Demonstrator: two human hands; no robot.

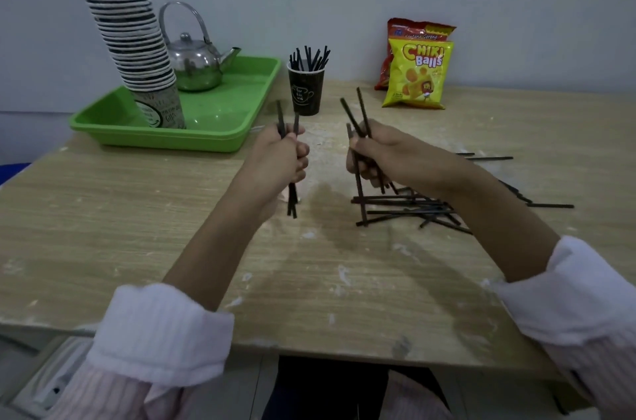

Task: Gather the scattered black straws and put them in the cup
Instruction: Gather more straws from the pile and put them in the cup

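A black paper cup (pixel 305 91) stands upright at the back middle of the wooden table, with several black straws (pixel 309 59) sticking out of it. My left hand (pixel 280 158) is closed around two black straws held upright, just in front of the cup. My right hand (pixel 385 156) grips three black straws, raised above the table. Under and behind my right wrist lies a loose pile of black straws (pixel 409 209), spreading toward the right.
A green tray (pixel 220 130) at the back left holds a tall leaning stack of paper cups (pixel 137 44) and a metal teapot (pixel 196 65). Two snack bags (pixel 418 72) lean on the wall at the back right. The table's near edge (pixel 309 347) is close to my body.
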